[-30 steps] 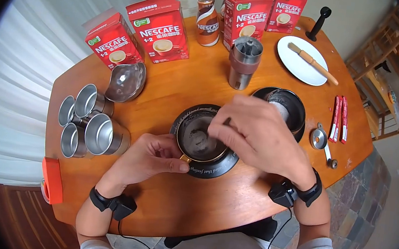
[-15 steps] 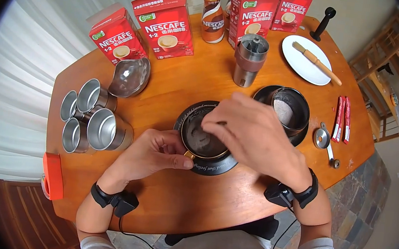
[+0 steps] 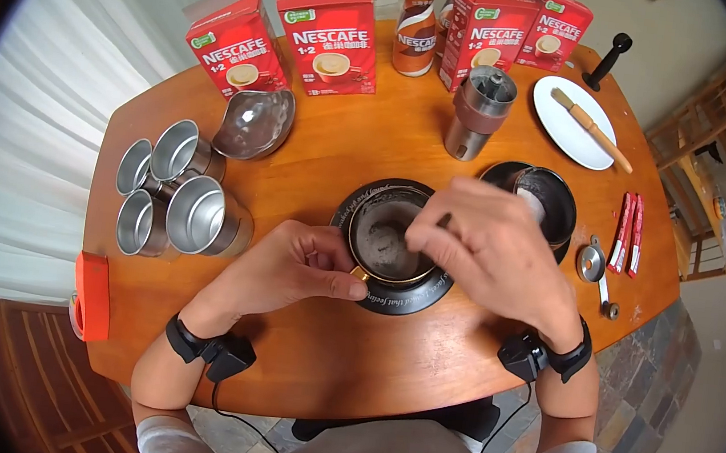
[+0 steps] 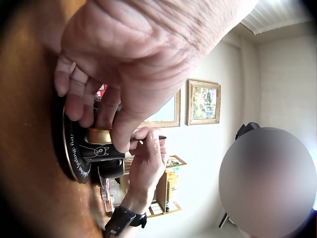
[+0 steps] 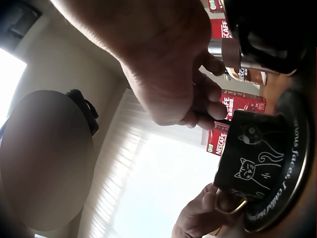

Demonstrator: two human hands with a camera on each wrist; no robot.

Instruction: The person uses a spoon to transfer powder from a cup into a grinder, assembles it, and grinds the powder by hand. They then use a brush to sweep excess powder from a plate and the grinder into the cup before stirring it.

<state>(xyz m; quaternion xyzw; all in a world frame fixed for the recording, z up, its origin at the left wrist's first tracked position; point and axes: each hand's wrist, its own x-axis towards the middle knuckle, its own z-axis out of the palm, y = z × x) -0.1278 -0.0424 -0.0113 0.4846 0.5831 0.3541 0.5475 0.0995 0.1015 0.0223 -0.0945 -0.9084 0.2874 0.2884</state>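
Observation:
A black cup (image 5: 255, 151) with white cat drawings stands on a black saucer (image 3: 399, 301) with lettering. My left hand (image 3: 300, 269) pinches its gold handle (image 4: 99, 136) between thumb and fingers. Inside the cup is a greyish, frothy-looking content (image 3: 382, 239). Over the cup's right side, my right hand (image 3: 499, 253) pinches a thin dark utensil (image 4: 159, 137); its lower end is hidden by the fingers and the cup. A second black cup (image 3: 560, 204) with white contents sits on a saucer just beyond my right hand.
Steel cups (image 3: 203, 215) and a glassy bowl (image 3: 255, 123) stand left. Red boxes (image 3: 330, 44), bottles (image 3: 416, 36) and a grinder (image 3: 480, 115) line the back. On the right lie a plate (image 3: 562, 133) with a brush, red sachets (image 3: 623, 234) and a metal strainer-like tool (image 3: 592, 263).
The head view has shifted, so the table's things appear farther right. My right hand has moved slightly over the cup, uncovering more of its inside; my left hand still holds the handle.

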